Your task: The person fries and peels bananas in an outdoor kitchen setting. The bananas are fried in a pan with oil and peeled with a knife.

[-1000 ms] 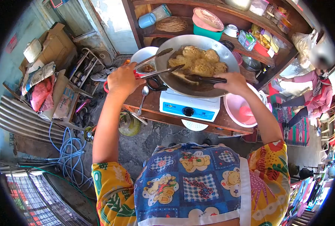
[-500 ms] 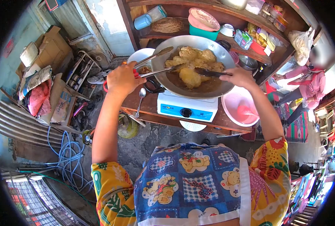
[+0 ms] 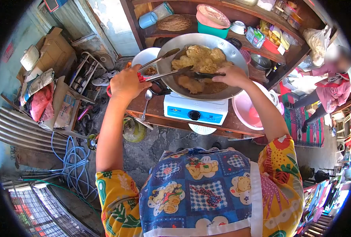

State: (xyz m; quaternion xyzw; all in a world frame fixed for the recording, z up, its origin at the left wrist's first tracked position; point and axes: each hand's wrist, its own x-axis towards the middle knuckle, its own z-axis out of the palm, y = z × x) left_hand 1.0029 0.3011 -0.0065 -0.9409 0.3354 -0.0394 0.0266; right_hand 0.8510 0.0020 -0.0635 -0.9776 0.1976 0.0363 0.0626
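My left hand [image 3: 126, 83] is closed around the red handles of metal tongs [image 3: 165, 75], whose two arms are spread apart over the left side of the wide metal wok [image 3: 168, 85]. My right hand [image 3: 231, 76] reaches over the wok's right side, gripping a dark utensil [image 3: 207, 75] whose kind is partly hidden by the fingers. Battered golden pieces of food [image 3: 201, 57] sit in oil at the back of the wok. A browner fried piece [image 3: 190, 85] lies nearer the front, below the utensils.
The wok stands on a white stove [image 3: 195, 112]. Left of it are a white bowl [image 3: 144, 57] and a spoon [image 3: 146, 104]; at right is a pink basin [image 3: 244, 112]. Shelves [image 3: 238, 37] with bowls rise behind. Another person [image 3: 333, 91] stands far right.
My right hand has moved left, further over the wok. The front piece now shows a browner surface and lies lower left. The other person has shifted; my left hand has hardly moved.
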